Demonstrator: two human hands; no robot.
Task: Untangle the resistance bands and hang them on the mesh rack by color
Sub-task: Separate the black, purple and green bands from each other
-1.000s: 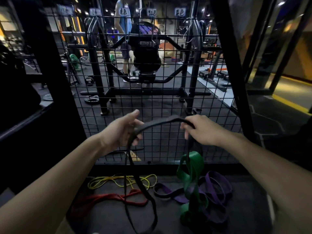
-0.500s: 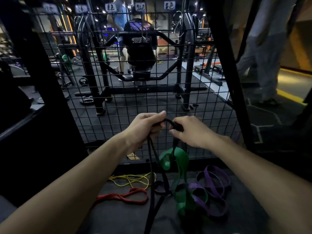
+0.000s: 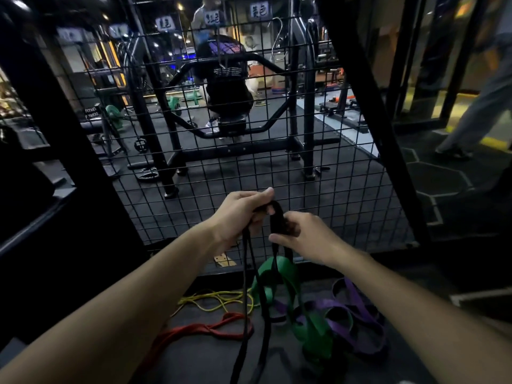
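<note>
At the centre of the frame both hands meet on the top bend of the black band (image 3: pixel 273 217), held up in front of the mesh rack (image 3: pixel 346 189). The left hand (image 3: pixel 239 214) has a narrow grip, fingers curled over the band with the thumb on top; the right hand (image 3: pixel 307 235) pinches the band's folded loop just beside it, the grip likewise closed on the band. Holding the bend high lets the two black strands hang straight down, so that their crossing with the green band (image 3: pixel 279 275) is plain to see: the green one is threaded round the black strands just below the hands and trails down to the floor.

In the lower middle of the frame the purple band (image 3: pixel 357 306) lies looped on the floor, tangled with the green. To the lower left the yellow band (image 3: pixel 219 299) and the red band (image 3: pixel 194 329) lie apart from that knot, near each other.

Small labels (image 3: pixel 259 11) sit along the top of the rack, likely marking colours, and a metal hook (image 3: pixel 277 37) hangs at the upper centre. No band appears to hang there yet, so the job looks to be at an early stage, the black one being freed first.
</note>
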